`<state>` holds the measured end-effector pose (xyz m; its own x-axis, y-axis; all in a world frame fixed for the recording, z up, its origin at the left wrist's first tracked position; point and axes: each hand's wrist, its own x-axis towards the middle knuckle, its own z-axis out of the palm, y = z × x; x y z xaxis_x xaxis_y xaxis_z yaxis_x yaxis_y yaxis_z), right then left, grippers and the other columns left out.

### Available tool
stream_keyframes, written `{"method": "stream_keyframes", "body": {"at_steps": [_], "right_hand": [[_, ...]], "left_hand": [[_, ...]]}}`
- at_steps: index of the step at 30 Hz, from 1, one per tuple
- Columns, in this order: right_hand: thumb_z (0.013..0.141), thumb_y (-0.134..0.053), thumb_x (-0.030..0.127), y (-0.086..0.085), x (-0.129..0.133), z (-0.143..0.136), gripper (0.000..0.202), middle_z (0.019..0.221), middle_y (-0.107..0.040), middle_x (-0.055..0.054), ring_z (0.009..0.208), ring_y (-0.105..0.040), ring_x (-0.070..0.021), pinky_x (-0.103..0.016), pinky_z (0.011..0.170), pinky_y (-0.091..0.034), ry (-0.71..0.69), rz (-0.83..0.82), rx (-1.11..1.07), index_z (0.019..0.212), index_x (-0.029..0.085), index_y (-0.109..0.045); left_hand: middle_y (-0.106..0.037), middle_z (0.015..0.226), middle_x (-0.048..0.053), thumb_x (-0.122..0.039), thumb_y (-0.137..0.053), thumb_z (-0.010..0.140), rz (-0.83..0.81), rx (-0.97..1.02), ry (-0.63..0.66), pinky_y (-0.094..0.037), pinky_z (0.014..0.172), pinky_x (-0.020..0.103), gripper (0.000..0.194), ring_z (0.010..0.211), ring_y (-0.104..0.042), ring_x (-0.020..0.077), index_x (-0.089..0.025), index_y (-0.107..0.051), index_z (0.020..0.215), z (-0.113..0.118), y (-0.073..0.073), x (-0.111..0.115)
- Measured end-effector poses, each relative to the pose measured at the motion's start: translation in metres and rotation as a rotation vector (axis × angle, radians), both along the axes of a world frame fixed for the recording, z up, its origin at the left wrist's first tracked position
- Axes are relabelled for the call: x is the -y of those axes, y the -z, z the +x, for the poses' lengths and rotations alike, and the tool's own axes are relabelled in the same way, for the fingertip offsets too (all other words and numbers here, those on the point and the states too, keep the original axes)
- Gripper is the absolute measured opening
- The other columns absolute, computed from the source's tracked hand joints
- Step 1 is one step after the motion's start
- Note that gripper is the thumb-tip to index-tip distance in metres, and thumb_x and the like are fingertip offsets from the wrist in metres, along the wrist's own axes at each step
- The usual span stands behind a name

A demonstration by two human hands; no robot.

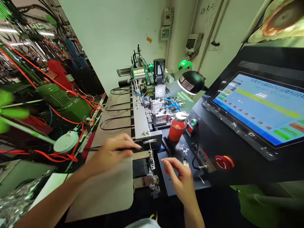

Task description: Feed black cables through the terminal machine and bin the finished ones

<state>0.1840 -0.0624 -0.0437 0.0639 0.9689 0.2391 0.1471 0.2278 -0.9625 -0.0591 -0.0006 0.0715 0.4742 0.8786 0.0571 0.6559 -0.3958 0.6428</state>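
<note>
between the clamped fingers of the left hand [113, 152], a black cable [93, 148], tip near the clips [151, 161]; fingers of the right hand [180, 178] nearly together, grip unclear. cable positioning seems underway; next move calls for steady alignment.

Left hand [115, 151] holding cable [93, 148], right hand [180, 174] near jar [175, 131]

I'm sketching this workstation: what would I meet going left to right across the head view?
Green fan blades, white round disc, left hand, right hand, red push button.
</note>
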Motion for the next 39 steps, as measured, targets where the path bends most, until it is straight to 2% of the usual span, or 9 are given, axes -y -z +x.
{"method": "stream_keyframes", "body": {"at_steps": [3,5,10,17,19,23,28,35,39], "right_hand": [[0.092,-0.054,0.029,-0.003,0.001,-0.005,0.017,0.075,-0.067,-0.001,0.069,-0.063,-0.0149,-0.023,0.065,-0.049,-0.01,-0.015,-0.052,0.089,0.019,-0.068],[0.091,-0.057,0.03,-0.002,0.001,-0.009,0.015,0.083,-0.069,-0.004,0.075,-0.065,-0.0166,-0.024,0.067,-0.051,0.002,-0.029,-0.082,0.09,0.02,-0.068],[0.09,-0.057,0.031,0.002,-0.003,-0.018,0.016,0.075,-0.065,-0.002,0.067,-0.06,-0.0146,-0.023,0.061,-0.048,0.002,-0.034,-0.114,0.083,0.018,-0.065],[0.094,-0.052,0.031,-0.006,-0.012,-0.004,0.026,0.062,-0.054,0.003,0.056,-0.048,-0.0106,-0.022,0.051,-0.035,-0.258,-0.024,0.151,0.072,0.018,-0.059],[0.094,-0.052,0.029,-0.007,-0.013,-0.007,0.025,0.062,-0.053,0.003,0.056,-0.047,-0.0103,-0.022,0.053,-0.035,-0.192,0.03,0.12,0.073,0.018,-0.057],[0.094,-0.051,0.022,-0.002,-0.011,-0.027,0.018,0.065,-0.055,0.002,0.058,-0.05,-0.0111,-0.022,0.055,-0.04,0.118,0.195,0.0,0.076,0.019,-0.054],[0.093,-0.048,0.018,0.005,-0.01,-0.049,0.015,0.064,-0.055,0.001,0.056,-0.053,-0.0123,-0.023,0.053,-0.041,0.346,0.307,0.053,0.078,0.02,-0.052],[0.096,-0.046,0.031,0.009,-0.013,-0.029,0.023,0.068,-0.057,0.0,0.061,-0.054,-0.0129,-0.023,0.057,-0.044,0.17,0.083,0.001,0.079,0.019,-0.055],[0.094,-0.049,0.036,0.016,-0.013,-0.016,0.025,0.068,-0.057,0.0,0.063,-0.055,-0.0134,-0.023,0.058,-0.043,0.239,-0.02,-0.019,0.078,0.018,-0.057]], "left_hand": [[-0.063,0.081,0.004,-0.034,-0.049,0.093,-0.161,0.129,0.172,-0.047,0.068,0.023,0.028,0.073,-0.058,0.0127,-0.02,-0.073,0.095,0.046,0.024,0.006],[-0.063,0.079,0.003,-0.031,-0.051,0.092,-0.179,0.155,0.144,-0.045,0.065,0.022,0.025,0.07,-0.058,0.0119,-0.018,-0.073,0.094,0.064,0.037,0.007],[-0.063,0.072,0.001,-0.026,-0.056,0.089,-0.113,0.096,0.081,-0.042,0.063,0.021,0.019,0.067,-0.057,0.0113,-0.016,-0.07,0.082,0.063,0.056,0.008],[-0.06,0.076,0.001,-0.028,-0.054,0.091,-0.046,-0.067,0.214,-0.041,0.063,0.021,0.02,0.068,-0.056,0.0102,-0.019,-0.071,0.084,0.054,0.052,0.008],[-0.058,0.072,0.0,-0.026,-0.055,0.09,-0.053,-0.006,0.146,-0.04,0.062,0.021,0.02,0.066,-0.054,0.0101,-0.017,-0.07,0.08,0.057,0.05,0.01],[-0.056,0.07,0.0,-0.031,-0.055,0.09,-0.202,0.229,-0.042,-0.04,0.056,0.02,0.024,0.06,-0.053,0.0088,-0.015,-0.064,0.076,0.069,0.053,0.017],[-0.058,0.073,0.0,-0.04,-0.055,0.09,-0.36,0.371,-0.1,-0.038,0.05,0.018,0.03,0.054,-0.051,0.0065,-0.013,-0.062,0.078,0.073,0.06,0.023],[-0.06,0.073,0.001,-0.032,-0.052,0.09,-0.177,0.092,-0.11,-0.04,0.058,0.022,0.025,0.063,-0.054,0.0108,-0.016,-0.065,0.077,0.062,0.06,0.009],[-0.064,0.073,0.001,-0.025,-0.049,0.089,-0.131,-0.14,-0.151,-0.039,0.065,0.025,0.024,0.068,-0.056,0.0138,-0.017,-0.066,0.074,0.058,0.065,-0.002]]}}
